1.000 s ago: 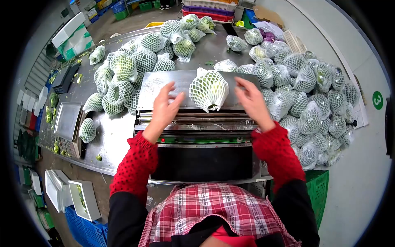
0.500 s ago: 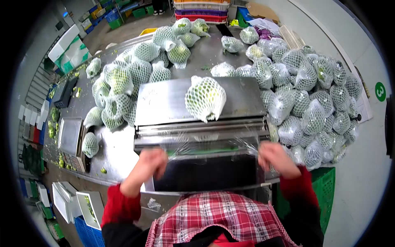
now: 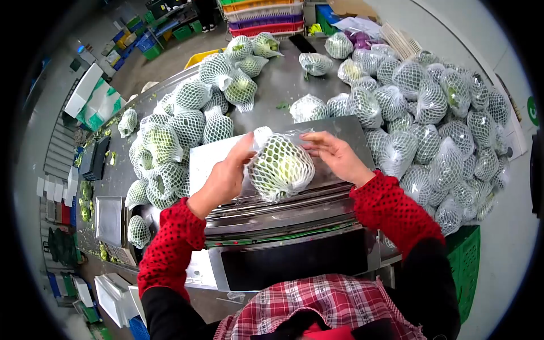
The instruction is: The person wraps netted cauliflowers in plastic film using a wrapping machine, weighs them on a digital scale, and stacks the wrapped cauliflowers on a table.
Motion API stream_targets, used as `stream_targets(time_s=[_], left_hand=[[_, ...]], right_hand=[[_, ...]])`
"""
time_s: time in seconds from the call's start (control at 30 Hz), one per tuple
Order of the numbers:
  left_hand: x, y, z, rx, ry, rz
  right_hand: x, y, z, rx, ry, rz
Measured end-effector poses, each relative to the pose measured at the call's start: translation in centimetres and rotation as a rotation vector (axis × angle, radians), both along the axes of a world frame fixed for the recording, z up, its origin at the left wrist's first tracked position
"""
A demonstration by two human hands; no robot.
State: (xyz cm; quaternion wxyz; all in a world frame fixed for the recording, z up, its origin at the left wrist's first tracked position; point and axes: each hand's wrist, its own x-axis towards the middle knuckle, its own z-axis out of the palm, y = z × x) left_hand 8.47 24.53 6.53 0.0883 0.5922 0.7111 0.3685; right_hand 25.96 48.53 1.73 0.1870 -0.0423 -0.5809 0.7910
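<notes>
A pale green vegetable in a white foam net (image 3: 281, 167) sits at the front of the metal wrapping machine (image 3: 351, 133), between my hands. Clear film (image 3: 294, 136) stretches over its far side. My left hand (image 3: 229, 170) is closed on the film at the vegetable's upper left, its fingertips close against the net. At the upper right, my right hand (image 3: 334, 154) has its fingers together on the film, with the fingertips partly hidden in it.
Netted vegetables (image 3: 187, 126) are heaped on the left. Many film-wrapped ones (image 3: 426, 102) are piled on the right. A scale (image 3: 109, 220) stands at the left edge, a phone (image 3: 301, 43) lies at the back, and a green crate (image 3: 464, 272) is below right.
Both hands have moved from the machine's near edge up and inward to the vegetable, bringing film over it. The vegetable has shifted nearer to me, and the view has turned slightly.
</notes>
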Motion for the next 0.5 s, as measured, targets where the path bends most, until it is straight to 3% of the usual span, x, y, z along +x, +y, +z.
stream_targets(time_s=[0.03, 0.07, 0.13, 0.27, 0.37, 0.4, 0.5], left_hand=[[-0.7, -0.4, 0.8, -0.082, 0.392, -0.186], [-1.3, -0.2, 0.0, -0.003, 0.546, -0.286], [-2.2, 0.0, -1.4, 0.067, 0.717, -0.235], [-1.3, 1.5, -1.6, 0.189, 0.754, -0.128], [0.2, -0.1, -0.2, 0.200, 0.473, -0.110], [2.2, -0.8, 1.0, 0.241, 0.298, -0.163], [7.4, -5.2, 3.8, 0.035, 0.104, -0.124]], right_hand=[[-0.3, 0.7, 0.0, 0.619, 0.112, -0.038], [-0.5, 1.1, 0.0, 1.242, 0.226, -0.069], [-1.0, 0.5, 0.2, 1.249, 0.208, -0.069], [-1.5, 0.0, 0.5, 1.183, 0.155, -0.102], [1.7, -1.2, 4.3, 0.663, -0.075, 0.141], [2.7, -2.1, 6.5, 0.574, -0.104, 0.169], [7.7, -5.2, 8.2, 0.504, -0.262, 0.345]])
